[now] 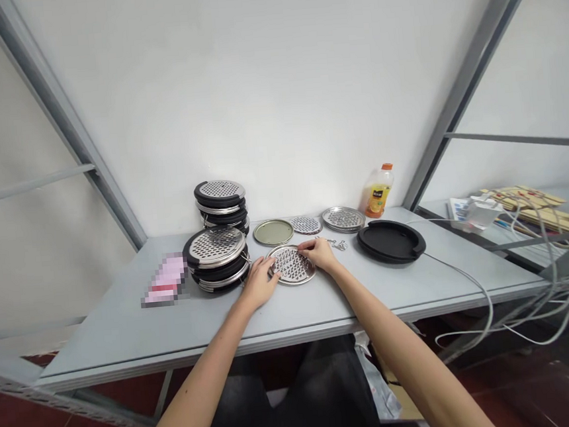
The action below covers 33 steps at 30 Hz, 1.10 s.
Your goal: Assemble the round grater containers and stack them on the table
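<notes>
A round silver grater plate (294,267) with a raised rim and a pattern of holes lies on the grey table in front of me. My left hand (260,282) grips its left rim, thumb and fingers curled at the edge. At the upper right of the plate, my right hand (320,254) pinches the rim with its fingertips bent over the holes. Behind it sit a shallow olive-green round dish (273,232), a flat perforated disc (306,225) and more rimmed grater plates (343,218). Small metal clips (340,244) lie just beyond my right hand.
Two stacks of black-edged round units, a near stack (216,247) and a far stack (219,191), stand to the left beside a blurred pink item (165,280). Rightward are a black round base (390,241), an orange-capped juice bottle (380,192) and white cables (474,283).
</notes>
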{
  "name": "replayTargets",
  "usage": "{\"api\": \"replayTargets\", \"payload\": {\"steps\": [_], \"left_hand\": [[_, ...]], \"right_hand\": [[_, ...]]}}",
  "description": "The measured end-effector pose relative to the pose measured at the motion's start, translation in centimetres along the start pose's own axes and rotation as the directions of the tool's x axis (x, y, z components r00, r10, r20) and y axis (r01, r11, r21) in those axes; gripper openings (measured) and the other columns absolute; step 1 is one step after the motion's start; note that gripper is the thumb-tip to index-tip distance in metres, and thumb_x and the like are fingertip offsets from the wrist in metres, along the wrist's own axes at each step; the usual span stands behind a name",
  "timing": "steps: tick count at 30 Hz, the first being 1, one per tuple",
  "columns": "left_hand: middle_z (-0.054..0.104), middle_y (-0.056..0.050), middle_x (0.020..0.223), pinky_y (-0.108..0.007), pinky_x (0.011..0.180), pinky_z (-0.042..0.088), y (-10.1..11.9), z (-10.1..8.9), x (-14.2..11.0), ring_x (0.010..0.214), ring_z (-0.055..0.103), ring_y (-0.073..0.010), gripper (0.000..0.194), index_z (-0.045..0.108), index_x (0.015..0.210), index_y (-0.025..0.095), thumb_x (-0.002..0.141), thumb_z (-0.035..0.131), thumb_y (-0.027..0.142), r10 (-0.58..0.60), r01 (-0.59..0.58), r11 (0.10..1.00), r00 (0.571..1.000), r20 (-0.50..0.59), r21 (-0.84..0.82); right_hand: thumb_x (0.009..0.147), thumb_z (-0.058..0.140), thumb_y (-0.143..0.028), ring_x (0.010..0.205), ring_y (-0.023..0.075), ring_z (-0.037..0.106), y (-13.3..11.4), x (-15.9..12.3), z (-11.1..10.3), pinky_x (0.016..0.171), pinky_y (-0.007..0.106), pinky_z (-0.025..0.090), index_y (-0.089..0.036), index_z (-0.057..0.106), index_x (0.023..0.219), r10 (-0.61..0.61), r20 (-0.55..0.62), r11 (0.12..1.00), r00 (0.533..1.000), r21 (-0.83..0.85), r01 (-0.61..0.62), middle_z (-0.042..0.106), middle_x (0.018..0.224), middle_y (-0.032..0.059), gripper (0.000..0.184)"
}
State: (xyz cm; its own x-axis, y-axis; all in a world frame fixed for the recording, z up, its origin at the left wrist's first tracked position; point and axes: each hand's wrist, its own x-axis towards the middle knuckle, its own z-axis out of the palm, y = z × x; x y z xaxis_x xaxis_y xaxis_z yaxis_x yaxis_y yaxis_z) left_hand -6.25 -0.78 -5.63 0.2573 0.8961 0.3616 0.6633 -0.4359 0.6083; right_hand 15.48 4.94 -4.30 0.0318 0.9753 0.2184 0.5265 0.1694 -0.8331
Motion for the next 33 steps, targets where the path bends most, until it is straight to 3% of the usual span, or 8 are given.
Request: {"api": "replayTargets", "payload": {"steps": [9,20,27,33], "left_hand": [[0.06,-0.013,0.125,-0.044,0.106,0.037,0.06,-0.19,0.15,0.121,0.052,-0.0252,0.046,0.056,0.125,0.015,0.079,0.061,0.015,0.045,-0.047,0.998,0.998,-0.045,-0.043],[0.06,-0.013,0.125,-0.041,0.104,0.038,0.52,-0.52,-0.17,0.119,0.054,-0.0224,0.085,0.02,0.149,0.022,0.076,0.062,0.009,-0.021,0.007,0.987,0.996,-0.084,-0.163],[0.053,-0.013,0.133,-0.037,0.098,0.045,0.74,-0.42,-0.16,0.111,0.06,-0.0194,0.089,0.01,0.15,0.025,0.077,0.058,0.005,-0.009,-0.023,0.947,0.995,-0.099,-0.32],[0.053,-0.012,0.135,-0.038,0.097,0.046,0.81,-0.46,-0.27,0.106,0.062,-0.0186,0.092,0.004,0.15,0.027,0.078,0.058,0.008,-0.008,-0.027,0.959,0.993,-0.12,-0.281]], "right_hand": [[0.068,0.064,-0.02,0.062,0.0184,0.066,0.21,-0.18,0.17,0.06,0.026,0.051,-0.016,0.076,0.076,-0.041,0.014,0.999,0.999,-0.033,0.042,0.073,0.069,0.0039,0.015],[0.066,0.064,-0.023,0.071,0.0201,0.068,-0.06,-0.23,-0.02,0.071,0.029,0.052,-0.016,0.075,0.075,-0.061,0.023,0.998,0.998,-0.014,0.062,0.074,0.074,0.0054,0.016],[0.067,0.064,-0.029,0.067,0.0193,0.068,0.41,0.1,0.2,0.064,0.028,0.053,-0.014,0.071,0.075,-0.05,0.021,0.991,0.999,0.122,0.047,0.073,0.073,0.0069,0.018],[0.067,0.067,-0.023,0.077,0.0203,0.07,0.07,0.18,-0.02,0.073,0.031,0.055,-0.013,0.068,0.092,0.019,0.046,0.957,0.999,0.288,-0.031,0.074,0.083,0.0091,0.027]]}}
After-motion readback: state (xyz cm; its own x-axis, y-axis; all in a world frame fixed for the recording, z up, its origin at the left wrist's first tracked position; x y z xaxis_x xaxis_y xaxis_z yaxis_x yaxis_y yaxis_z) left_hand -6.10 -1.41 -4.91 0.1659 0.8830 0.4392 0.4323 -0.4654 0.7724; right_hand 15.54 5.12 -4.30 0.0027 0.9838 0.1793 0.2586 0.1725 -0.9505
